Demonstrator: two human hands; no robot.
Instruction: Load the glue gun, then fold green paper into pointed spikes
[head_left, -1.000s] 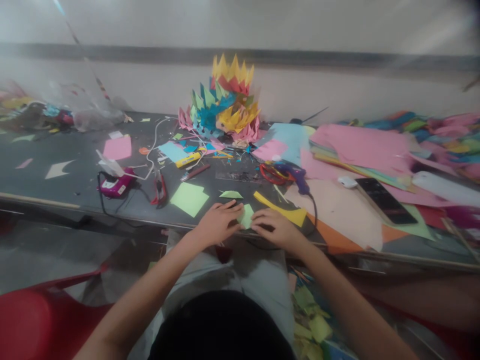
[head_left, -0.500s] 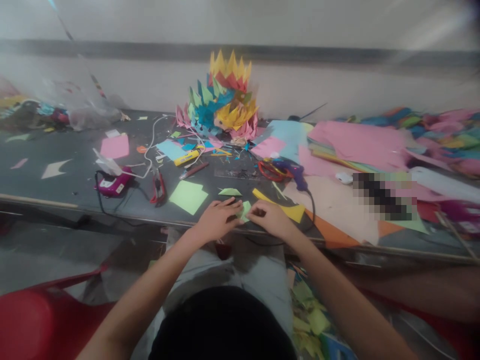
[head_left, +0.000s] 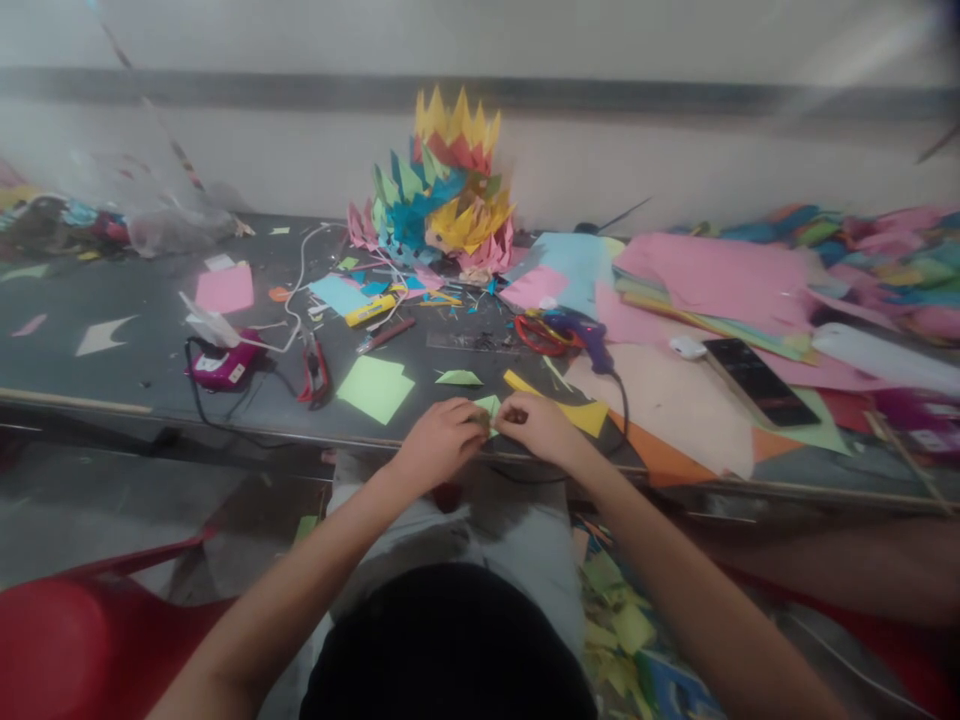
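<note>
Between my hands, near the table's front edge, is a small piece of light green paper (head_left: pixel 489 405), partly covered by fingers. My left hand (head_left: pixel 448 435) has its fingers curled in on the left side of it. My right hand (head_left: pixel 538 425) pinches its right side. Just beyond lies a folded green paper piece (head_left: pixel 459 378). Square green sheets (head_left: pixel 375 388) rest to the left of my hands. A yellow paper strip (head_left: pixel 559 405) lies beside my right hand, partly hidden by it.
A colourful folded-paper model (head_left: pixel 450 200) stands at the back. Red-handled pliers (head_left: pixel 315 372), a yellow cutter (head_left: pixel 370 311) and a purple power socket (head_left: pixel 221 365) lie left. To the right are a glue gun (head_left: pixel 592 345), a phone (head_left: pixel 759 382) and stacked pink sheets (head_left: pixel 720 285).
My left hand's spread fingers have curled in around the green paper. The right hand keeps its pinch with little movement. The view has shifted slightly.
</note>
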